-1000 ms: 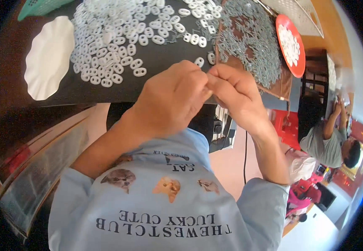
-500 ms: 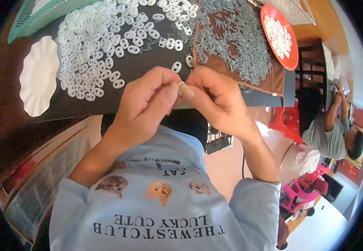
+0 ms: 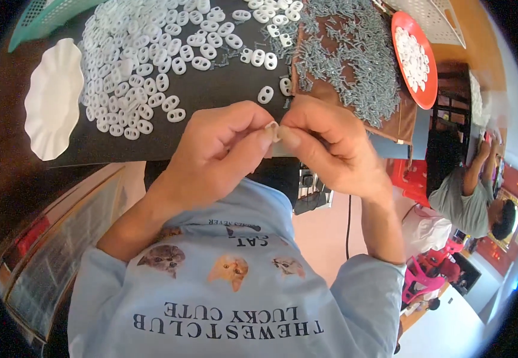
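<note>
Over the table's near edge, my left hand (image 3: 220, 152) and my right hand (image 3: 333, 146) meet at their fingertips. Between my left thumb and forefinger is a small white plastic piece (image 3: 274, 129), mostly covered by the fingers. My right thumb and forefinger pinch at its other side; whether they hold a part of their own is hidden. Just beyond the hands lies a loose white two-hole oval piece (image 3: 265, 94). A large heap of such white oval pieces (image 3: 122, 59) spreads at the left, and a pile of small grey metal springs (image 3: 354, 65) covers a brown cloth (image 3: 318, 89).
A white wavy-edged dish (image 3: 53, 101) stands at the left edge. On the right, a red plate (image 3: 428, 89) carries white pieces. A green basket (image 3: 44, 27) and a white basket (image 3: 450, 24) sit at the back corners. Another person (image 3: 465, 200) works at the far right.
My view has turned slightly, shifting the table. Both hands appear a little farther right, still together at the fingertips, and more of the white piece shows between them.
</note>
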`<state>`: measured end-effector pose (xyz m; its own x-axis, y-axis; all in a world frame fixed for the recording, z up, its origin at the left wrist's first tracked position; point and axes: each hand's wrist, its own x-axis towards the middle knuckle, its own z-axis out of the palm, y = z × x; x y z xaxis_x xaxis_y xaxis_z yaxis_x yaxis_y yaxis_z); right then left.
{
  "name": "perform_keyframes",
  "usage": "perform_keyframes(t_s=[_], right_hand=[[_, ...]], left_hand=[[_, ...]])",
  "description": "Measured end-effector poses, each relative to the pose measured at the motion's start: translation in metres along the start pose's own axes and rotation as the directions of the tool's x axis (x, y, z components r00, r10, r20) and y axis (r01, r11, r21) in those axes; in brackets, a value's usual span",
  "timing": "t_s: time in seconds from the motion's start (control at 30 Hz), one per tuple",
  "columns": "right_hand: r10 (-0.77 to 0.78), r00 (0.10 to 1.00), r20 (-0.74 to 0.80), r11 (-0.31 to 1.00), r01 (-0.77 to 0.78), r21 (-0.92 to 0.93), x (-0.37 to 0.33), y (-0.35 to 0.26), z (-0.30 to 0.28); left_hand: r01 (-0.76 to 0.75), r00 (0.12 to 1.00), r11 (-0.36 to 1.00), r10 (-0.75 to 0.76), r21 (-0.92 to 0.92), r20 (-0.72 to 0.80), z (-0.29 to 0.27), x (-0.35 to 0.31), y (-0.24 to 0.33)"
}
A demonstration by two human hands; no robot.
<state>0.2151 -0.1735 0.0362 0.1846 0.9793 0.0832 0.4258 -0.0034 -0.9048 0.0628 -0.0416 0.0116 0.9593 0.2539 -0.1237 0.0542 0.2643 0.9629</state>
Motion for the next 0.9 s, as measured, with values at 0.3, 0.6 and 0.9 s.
perform_keyframes(t_s=[0.3,0.6,0.9], right_hand=[[0.033,0.933,-0.359,0.379,-0.344,-0.859,-0.002,0.033,-0.077],[0.178,0.944,-0.279,0.615,-0.328,-0.717,0.030,0.047,-0.111],[0.197,0.959,-0.204,0.808,-0.277,-0.520,0.034,0.044,-0.107]], left_hand=[[-0.017,0.997,1.000,0.016,-0.011,-0.069,0.002,0.002,-0.007],[-0.018,0.995,1.000,0.018,-0.001,-0.097,0.005,0.000,-0.018],[-0.045,0.993,0.999,0.046,0.007,-0.111,0.006,0.000,-0.022]])
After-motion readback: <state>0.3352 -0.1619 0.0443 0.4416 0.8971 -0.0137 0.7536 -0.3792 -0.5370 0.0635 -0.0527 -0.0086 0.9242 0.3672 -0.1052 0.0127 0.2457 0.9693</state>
